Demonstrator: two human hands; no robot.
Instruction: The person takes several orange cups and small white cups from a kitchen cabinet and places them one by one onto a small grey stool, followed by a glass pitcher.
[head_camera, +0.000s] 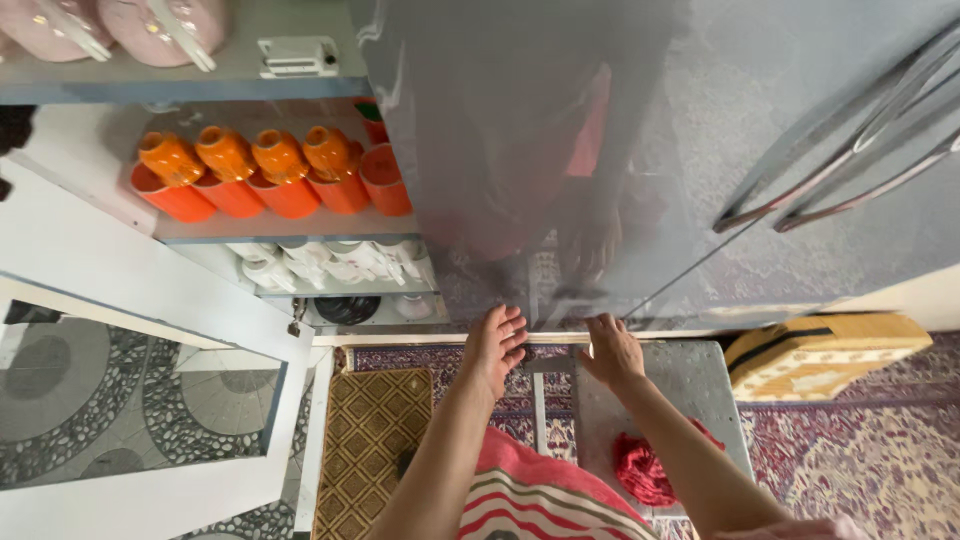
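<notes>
Red cloth (642, 468) below hands touching grey door (560, 180).

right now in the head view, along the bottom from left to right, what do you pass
white door → brown patterned mat → left hand → right hand → red yarn → yellow box
</notes>
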